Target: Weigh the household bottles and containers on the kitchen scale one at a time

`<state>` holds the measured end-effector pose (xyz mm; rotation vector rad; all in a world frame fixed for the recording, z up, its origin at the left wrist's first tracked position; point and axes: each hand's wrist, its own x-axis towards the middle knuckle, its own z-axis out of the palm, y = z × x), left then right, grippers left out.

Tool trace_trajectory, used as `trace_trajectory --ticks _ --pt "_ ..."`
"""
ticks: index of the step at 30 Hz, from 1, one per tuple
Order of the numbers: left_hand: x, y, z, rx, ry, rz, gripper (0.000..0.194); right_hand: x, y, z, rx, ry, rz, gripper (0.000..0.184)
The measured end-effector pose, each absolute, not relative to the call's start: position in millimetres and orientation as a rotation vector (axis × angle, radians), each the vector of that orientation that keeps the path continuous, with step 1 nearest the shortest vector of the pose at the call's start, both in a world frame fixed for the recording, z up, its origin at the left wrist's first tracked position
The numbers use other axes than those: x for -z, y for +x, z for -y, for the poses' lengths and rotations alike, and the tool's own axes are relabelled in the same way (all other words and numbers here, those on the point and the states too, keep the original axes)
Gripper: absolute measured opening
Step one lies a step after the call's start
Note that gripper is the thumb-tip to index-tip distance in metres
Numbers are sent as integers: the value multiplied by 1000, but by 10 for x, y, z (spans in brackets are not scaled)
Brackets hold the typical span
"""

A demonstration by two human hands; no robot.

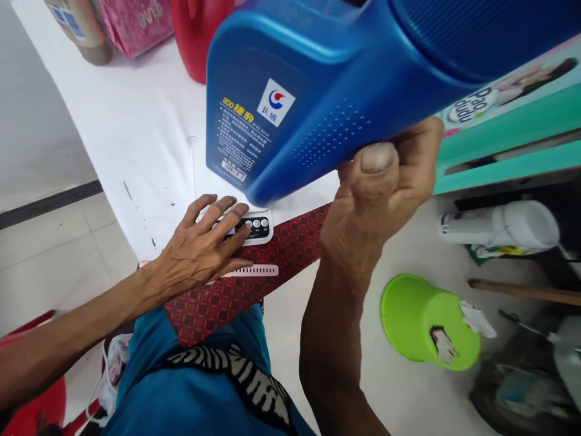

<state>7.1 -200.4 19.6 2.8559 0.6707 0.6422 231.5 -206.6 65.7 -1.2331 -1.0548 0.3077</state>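
Note:
A large blue plastic jug [318, 91] with a white logo and yellow print fills the upper middle. My right hand [385, 188] grips its near right side, thumb bent up against the plastic, other fingers mostly hidden behind it. The jug's lower end is over a white digital scale [267, 237]; whether the scale bears its weight I cannot tell. Over the scale's dark button panel lies my left hand [204, 242], fingers spread, with fingertips near or on the buttons. A white strip with dark slots [263, 270] sits just below that hand.
On the white tabletop [91, 133] stand a red jug [195, 36], a pink packet [138, 24] and a brownish bottle [88, 36]. A red patterned cloth [295, 242] covers the front edge. To the right are a green bucket [422, 315], a white cylinder [512, 225] and a green-edged box [512, 127].

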Motion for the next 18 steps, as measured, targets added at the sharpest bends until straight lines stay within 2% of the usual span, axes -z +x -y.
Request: trace_trajectory --ticks 4,6,8,12,18 --pt "-336 -136 1916 -912 2748 -672 31 -630 2246 1971 -413 -1042 1134 66" --pt "-361 -243 1717 -1158 2608 -875 22 -649 2145 1922 -418 -1059 1124 62" --pt "-318 -290 1412 -1322 2338 -1183 22 -687 2020 1886 -393 -1087 1084 53" --pt "-123 -170 729 -1279 1842 -1416 33 -768 1867 1817 -376 -1107 962 41" --pt "30 114 339 -1074 1734 -1339 23 -837 2039 1160 -193 -1179 932 50"
